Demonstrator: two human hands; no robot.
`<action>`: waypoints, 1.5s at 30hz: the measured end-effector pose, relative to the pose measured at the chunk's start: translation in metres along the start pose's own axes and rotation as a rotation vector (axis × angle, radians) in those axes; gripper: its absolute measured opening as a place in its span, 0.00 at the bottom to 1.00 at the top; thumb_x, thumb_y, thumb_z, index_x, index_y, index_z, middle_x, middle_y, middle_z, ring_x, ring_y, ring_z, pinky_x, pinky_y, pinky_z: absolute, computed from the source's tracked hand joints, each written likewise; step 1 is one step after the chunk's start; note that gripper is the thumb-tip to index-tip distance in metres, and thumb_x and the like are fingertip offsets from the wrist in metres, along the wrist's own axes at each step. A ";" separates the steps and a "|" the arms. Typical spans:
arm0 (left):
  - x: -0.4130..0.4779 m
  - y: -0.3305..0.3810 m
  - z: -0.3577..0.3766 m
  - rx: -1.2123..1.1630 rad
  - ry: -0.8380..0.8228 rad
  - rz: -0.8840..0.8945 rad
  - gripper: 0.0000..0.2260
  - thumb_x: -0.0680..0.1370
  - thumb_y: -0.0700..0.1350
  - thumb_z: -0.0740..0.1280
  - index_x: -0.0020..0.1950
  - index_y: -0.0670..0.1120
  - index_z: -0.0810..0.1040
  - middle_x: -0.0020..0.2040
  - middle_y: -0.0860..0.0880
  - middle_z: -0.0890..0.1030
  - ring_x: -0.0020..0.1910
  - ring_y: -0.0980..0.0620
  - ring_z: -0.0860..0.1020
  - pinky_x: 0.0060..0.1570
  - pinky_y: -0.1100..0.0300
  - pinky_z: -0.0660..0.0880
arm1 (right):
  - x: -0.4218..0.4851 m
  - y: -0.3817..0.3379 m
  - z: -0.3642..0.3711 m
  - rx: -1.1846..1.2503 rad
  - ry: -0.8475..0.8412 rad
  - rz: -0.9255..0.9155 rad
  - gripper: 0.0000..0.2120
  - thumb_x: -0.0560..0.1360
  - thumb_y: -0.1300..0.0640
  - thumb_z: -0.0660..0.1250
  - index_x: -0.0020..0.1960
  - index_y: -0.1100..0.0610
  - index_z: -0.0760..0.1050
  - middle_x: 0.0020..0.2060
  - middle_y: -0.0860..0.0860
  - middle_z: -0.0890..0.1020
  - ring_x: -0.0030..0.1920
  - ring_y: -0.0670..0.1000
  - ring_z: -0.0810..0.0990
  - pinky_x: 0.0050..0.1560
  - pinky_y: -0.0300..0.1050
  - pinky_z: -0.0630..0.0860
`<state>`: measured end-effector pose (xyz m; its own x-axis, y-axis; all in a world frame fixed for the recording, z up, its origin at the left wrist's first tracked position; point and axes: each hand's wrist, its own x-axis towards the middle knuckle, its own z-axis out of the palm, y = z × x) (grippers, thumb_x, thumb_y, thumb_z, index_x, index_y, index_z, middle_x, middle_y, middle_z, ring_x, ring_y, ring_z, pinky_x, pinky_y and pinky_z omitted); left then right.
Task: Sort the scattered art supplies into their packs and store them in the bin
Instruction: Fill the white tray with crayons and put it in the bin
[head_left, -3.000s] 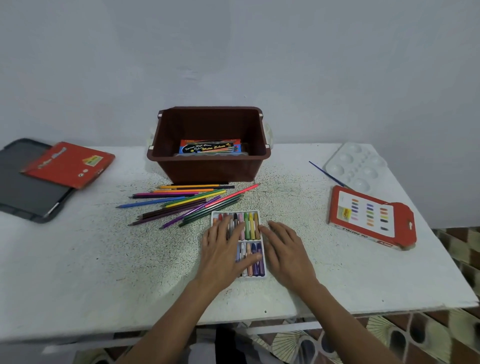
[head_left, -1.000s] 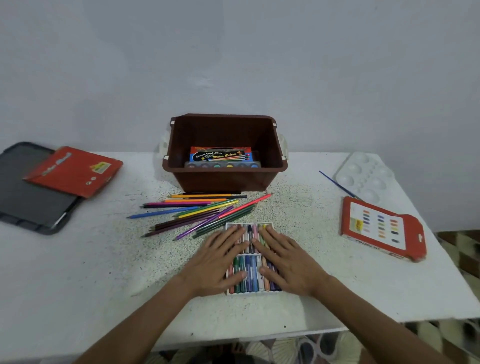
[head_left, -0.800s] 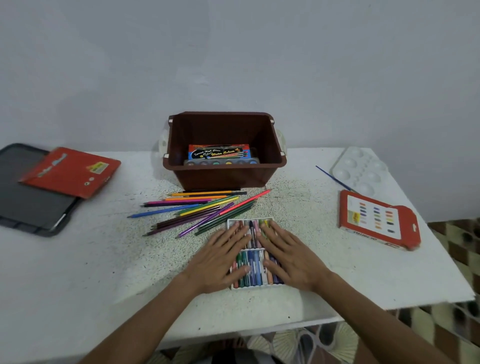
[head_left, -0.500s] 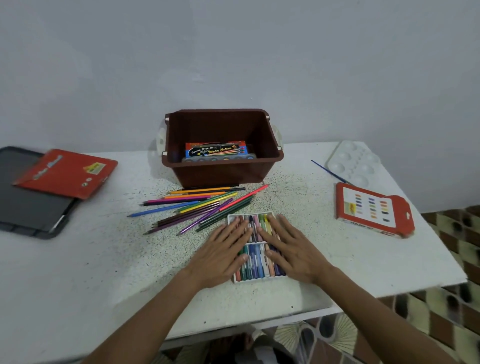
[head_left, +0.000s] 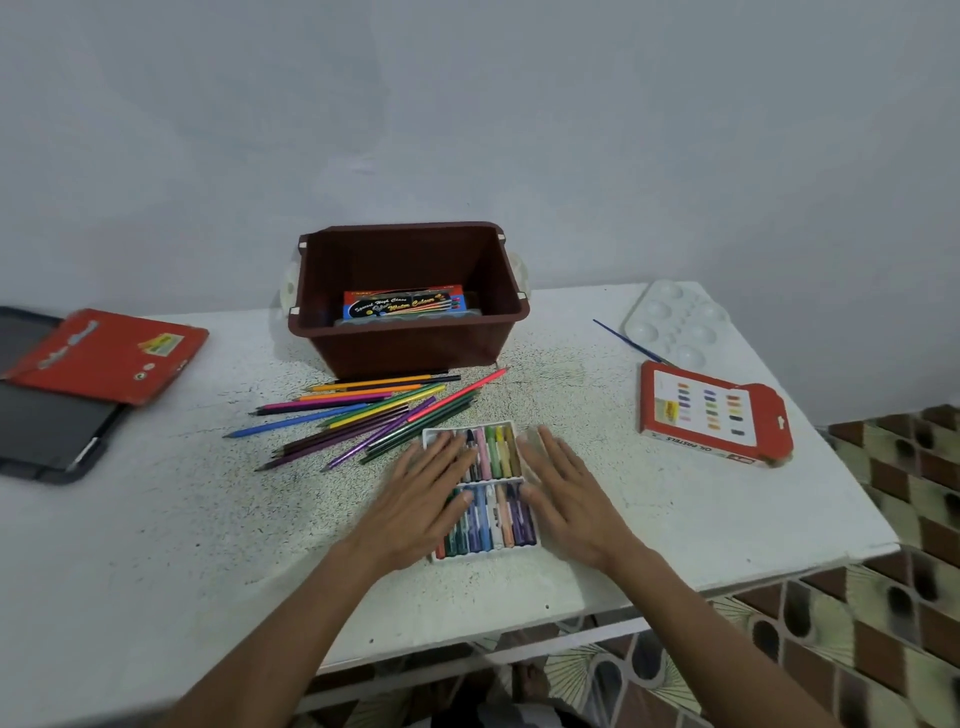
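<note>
Both hands lie flat with straight fingers and grip nothing. The left hand rests on the left half of the white tray of oil pastels. The right hand lies against the tray's right edge, palm down on the table. The tray sits near the front middle of the table, with its two rows of pastels showing between the hands.

Just behind it and to the left, loose coloured pencils lie fanned out, reaching up to the brown bin. The bin stands by the wall and has a watercolour box in it.

Off to the right lies a red pastel box with a colour chart. Behind it are a white palette and a thin blue paintbrush. At the far left, a red flat pack lies partly on a dark board.
</note>
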<state>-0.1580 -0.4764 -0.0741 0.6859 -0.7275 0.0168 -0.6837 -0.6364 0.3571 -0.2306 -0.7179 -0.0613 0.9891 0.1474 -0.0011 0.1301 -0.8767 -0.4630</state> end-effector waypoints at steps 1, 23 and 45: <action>0.006 0.008 0.001 -0.038 0.031 -0.012 0.27 0.83 0.63 0.39 0.80 0.55 0.44 0.80 0.56 0.42 0.78 0.60 0.38 0.76 0.54 0.35 | -0.004 0.005 -0.004 0.110 0.026 0.069 0.28 0.80 0.33 0.40 0.78 0.38 0.43 0.79 0.44 0.43 0.78 0.42 0.39 0.79 0.52 0.45; 0.239 0.207 0.043 -0.552 -0.013 -0.332 0.24 0.81 0.51 0.61 0.76 0.50 0.63 0.71 0.49 0.72 0.68 0.47 0.70 0.67 0.46 0.71 | -0.081 0.185 -0.164 0.340 0.405 0.757 0.23 0.81 0.53 0.62 0.75 0.54 0.65 0.71 0.53 0.72 0.69 0.56 0.71 0.67 0.54 0.68; 0.116 0.145 -0.025 -1.203 0.314 -0.792 0.17 0.81 0.42 0.65 0.70 0.47 0.74 0.51 0.47 0.84 0.39 0.51 0.85 0.33 0.61 0.80 | -0.065 0.075 -0.130 1.058 0.416 0.658 0.08 0.82 0.56 0.61 0.57 0.51 0.78 0.47 0.45 0.86 0.46 0.46 0.85 0.49 0.49 0.82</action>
<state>-0.1713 -0.6463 0.0028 0.9060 -0.1149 -0.4073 0.3932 -0.1276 0.9106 -0.2762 -0.8530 0.0191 0.8183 -0.4850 -0.3084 -0.3102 0.0791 -0.9474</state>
